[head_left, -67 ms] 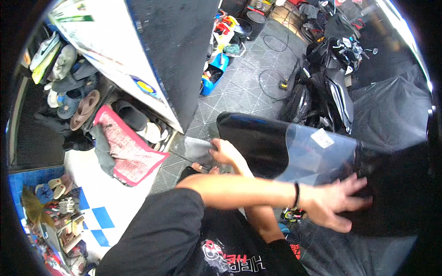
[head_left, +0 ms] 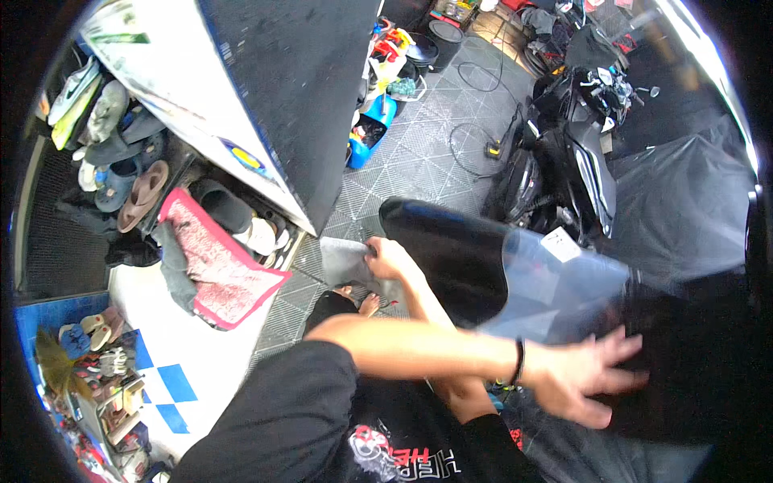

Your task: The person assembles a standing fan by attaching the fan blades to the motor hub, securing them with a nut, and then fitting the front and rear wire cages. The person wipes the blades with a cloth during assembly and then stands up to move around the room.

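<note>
A long dark curved panel [head_left: 451, 249] with a clear windscreen part [head_left: 555, 282] lies across my lap. A white sticker [head_left: 561, 244] sits on the clear part. My arms are crossed. My right hand [head_left: 388, 259] is at the panel's left end, shut on a grey cloth [head_left: 346, 262] pressed against the edge. My left hand [head_left: 581, 378], with a dark band on the wrist, lies flat and spread on the dark right end of the panel, holding nothing.
A black motorcycle [head_left: 572, 161] stands behind the panel, beside a dark cover [head_left: 684, 201]. A large dark cabinet [head_left: 282, 88] rises at the left over shoes [head_left: 145, 193] and a red mat [head_left: 221, 266]. A cable [head_left: 475, 137] and a blue bin [head_left: 369, 133] lie on the tiled floor.
</note>
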Motion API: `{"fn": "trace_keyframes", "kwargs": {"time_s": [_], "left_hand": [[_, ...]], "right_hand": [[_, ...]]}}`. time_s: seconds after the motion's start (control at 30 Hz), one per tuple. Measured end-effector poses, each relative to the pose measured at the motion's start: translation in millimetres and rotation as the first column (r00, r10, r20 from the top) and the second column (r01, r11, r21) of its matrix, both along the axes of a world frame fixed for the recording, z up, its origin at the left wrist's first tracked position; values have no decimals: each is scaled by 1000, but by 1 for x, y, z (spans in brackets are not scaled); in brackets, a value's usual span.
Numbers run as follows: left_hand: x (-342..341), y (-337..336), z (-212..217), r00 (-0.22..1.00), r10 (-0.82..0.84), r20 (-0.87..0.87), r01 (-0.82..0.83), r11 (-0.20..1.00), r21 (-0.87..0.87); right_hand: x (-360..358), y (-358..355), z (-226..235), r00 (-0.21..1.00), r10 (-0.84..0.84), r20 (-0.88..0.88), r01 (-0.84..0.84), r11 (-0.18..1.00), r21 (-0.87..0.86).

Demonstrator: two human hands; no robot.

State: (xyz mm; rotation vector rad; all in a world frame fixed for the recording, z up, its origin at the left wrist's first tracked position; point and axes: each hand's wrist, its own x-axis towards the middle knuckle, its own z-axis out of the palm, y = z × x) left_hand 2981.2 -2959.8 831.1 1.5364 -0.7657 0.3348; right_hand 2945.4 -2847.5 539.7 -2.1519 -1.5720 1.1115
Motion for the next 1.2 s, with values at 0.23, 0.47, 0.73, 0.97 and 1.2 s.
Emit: {"fn": "trace_keyframes", "kwargs": {"time_s": [0.23, 0.47, 0.73, 0.97, 1.2], "left_hand": [[46, 40, 28, 667, -729, -157, 741, 670, 37], [106, 207, -124, 850, 269, -454, -296, 955, 11], [140, 332, -364, 268, 319, -909, -429, 884, 183], [198, 455, -412, -628, 312, -713, -228, 802, 552], [536, 554, -260, 346, 139, -928, -736, 653, -177]], "right_hand": [[172, 31, -54, 967, 1, 257, 112, 898, -426], [320, -91, -47, 834, -540, 109, 549, 795, -259], [386, -130, -30, -272, -810, -520, 948, -131, -291], [541, -24, -166, -789, -539, -293, 610, -634, -476], [777, 186, 29, 326, -372, -869, 581, 804, -127]]}}
